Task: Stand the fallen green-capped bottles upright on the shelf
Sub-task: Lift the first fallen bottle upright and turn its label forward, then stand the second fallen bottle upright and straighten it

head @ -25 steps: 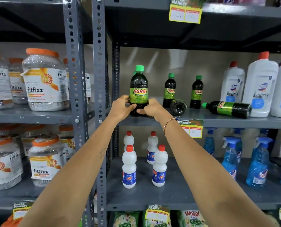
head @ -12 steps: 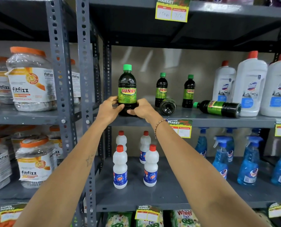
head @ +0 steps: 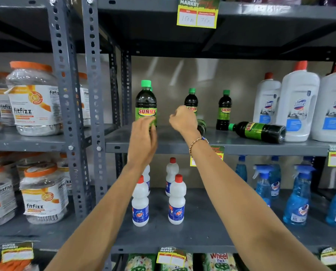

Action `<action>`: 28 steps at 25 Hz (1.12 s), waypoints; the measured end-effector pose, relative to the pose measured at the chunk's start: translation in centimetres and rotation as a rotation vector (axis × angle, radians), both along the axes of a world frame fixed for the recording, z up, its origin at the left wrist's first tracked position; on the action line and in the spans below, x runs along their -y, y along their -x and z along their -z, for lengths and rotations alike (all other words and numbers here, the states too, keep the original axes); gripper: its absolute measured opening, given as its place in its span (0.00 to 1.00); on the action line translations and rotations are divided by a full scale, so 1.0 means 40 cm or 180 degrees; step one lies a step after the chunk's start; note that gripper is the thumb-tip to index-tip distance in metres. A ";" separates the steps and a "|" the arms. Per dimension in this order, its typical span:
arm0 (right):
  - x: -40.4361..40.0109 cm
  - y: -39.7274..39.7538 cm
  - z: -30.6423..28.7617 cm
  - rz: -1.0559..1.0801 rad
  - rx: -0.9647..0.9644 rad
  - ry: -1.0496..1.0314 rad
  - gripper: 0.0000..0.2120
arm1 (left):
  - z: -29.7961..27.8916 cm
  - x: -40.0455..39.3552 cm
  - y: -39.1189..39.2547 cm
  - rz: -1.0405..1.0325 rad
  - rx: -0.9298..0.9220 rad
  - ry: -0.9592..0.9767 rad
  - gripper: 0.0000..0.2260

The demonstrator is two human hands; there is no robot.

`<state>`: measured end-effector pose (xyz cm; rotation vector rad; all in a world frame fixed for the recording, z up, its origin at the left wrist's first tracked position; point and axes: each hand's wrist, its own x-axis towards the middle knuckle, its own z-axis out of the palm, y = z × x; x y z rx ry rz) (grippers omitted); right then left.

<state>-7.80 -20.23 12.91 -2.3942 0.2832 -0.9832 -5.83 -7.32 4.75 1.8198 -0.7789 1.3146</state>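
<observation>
Nearest the camera, two bare forearms reach up and forward toward the middle shelf (head: 163,148). Left hand (head: 143,140): palm turned inward, fingers extended and loosely spread, holding nothing; its fingertips overlap the lower part of the front bottle (head: 146,106), though contact cannot be confirmed. Right hand (head: 182,120): fingers curled loosely inward, empty, raised just right of that bottle and apart from it; a beaded bracelet (head: 197,142) circles the wrist. Front bottle: upright at the shelf's left front, green cap uppermost. Behind the right hand, a fallen bottle (head: 202,127) lies with one end toward the camera, largely hidden. Farther right, a second fallen bottle (head: 258,132) lies on its side, cap pointing left, its base near the white jugs (head: 298,102). At the rear, two more green-capped bottles (head: 224,110) stand upright.
</observation>
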 end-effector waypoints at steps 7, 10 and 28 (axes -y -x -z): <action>0.129 -0.007 0.003 0.0678 -0.1049 0.0192 0.30 | 0.096 0.148 -0.010 -0.1231 -0.0113 -0.1336 0.22; 0.173 0.004 -0.026 0.0654 -0.1353 0.0021 0.33 | 0.117 0.150 -0.028 -0.1433 -0.0066 -0.1430 0.21; 0.229 -0.051 0.045 0.0367 -0.0109 -0.0237 0.30 | 0.151 0.172 -0.043 -0.1426 0.0129 -0.1056 0.18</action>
